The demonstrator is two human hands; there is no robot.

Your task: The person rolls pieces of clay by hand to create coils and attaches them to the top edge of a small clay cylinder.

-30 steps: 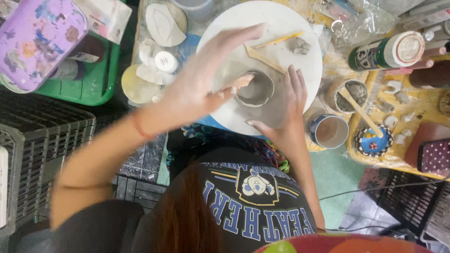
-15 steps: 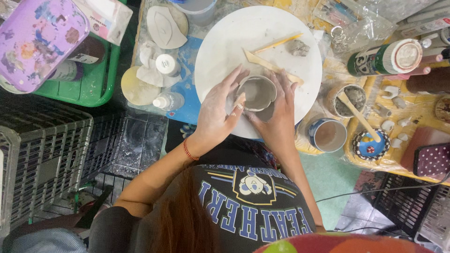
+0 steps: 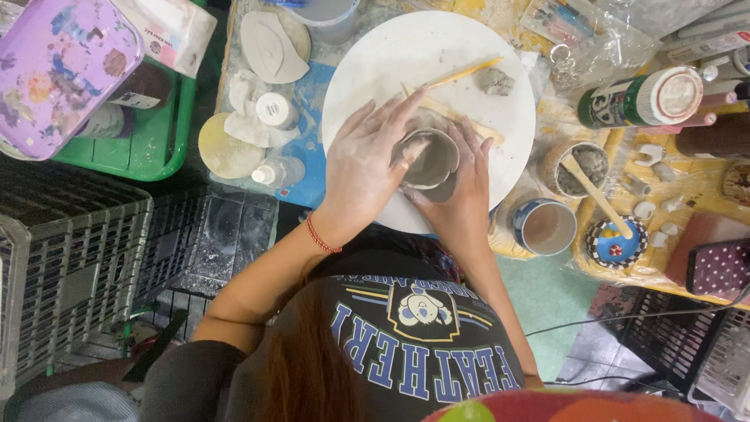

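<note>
Two hands cup a small grey clay bowl (image 3: 428, 160) on the white round board (image 3: 406, 55): left hand (image 3: 367, 160) and right hand (image 3: 465, 184) with fingers curled around its walls. Bowl is hollowed but rough; a clay lump (image 3: 495, 80) and wooden tools (image 3: 461, 76) lie unused nearby.

Counts: two hands, left hand (image 3: 367, 168) and right hand (image 3: 461, 191), around one grey clay bowl (image 3: 428, 159). Two wooden sticks (image 3: 461, 74) just beyond the fingertips, one clay lump (image 3: 495, 80) past them. Two cups (image 3: 544, 227) right of the right hand. One purple palette (image 3: 58, 66) far left of the left hand.
</note>
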